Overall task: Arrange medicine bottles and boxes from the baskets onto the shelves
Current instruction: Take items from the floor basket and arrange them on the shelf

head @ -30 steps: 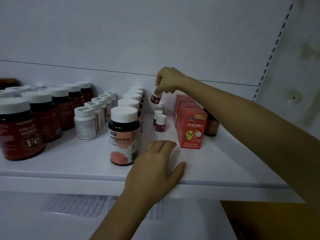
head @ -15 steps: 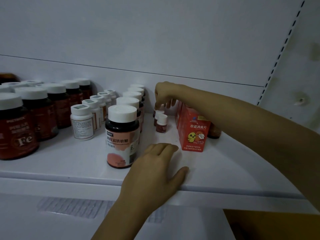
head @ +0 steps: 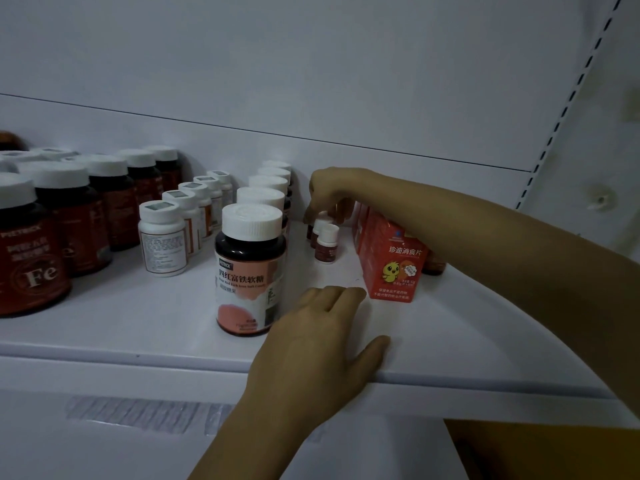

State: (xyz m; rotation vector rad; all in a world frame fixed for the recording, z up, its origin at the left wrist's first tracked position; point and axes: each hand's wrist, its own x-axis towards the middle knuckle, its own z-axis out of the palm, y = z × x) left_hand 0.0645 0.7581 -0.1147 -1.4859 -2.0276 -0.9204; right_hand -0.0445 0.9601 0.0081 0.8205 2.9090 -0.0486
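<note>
On the white shelf [head: 138, 317] a short row of small brown bottles with white caps [head: 327, 242] runs front to back. My right hand [head: 332, 188] reaches over the far end of this row, fingers pointing down and curled round the cap of the rearmost small bottle [head: 322, 216], which stands on the shelf. My left hand [head: 318, 344] rests flat on the shelf's front edge, fingers straight, holding nothing. My right forearm crosses above a row of red boxes [head: 394, 268].
A large dark bottle with a pink label [head: 249, 268] heads a row left of my left hand. Further left stand white pill bottles [head: 162, 237] and dark "Fe" bottles [head: 31, 258]. A brown bottle [head: 434, 265] hides behind the boxes. A yellow-brown surface [head: 540, 448] lies at the bottom right.
My right hand has lowered the small bottle from the air down to the back of the small-bottle row. My left hand has stayed on the shelf edge.
</note>
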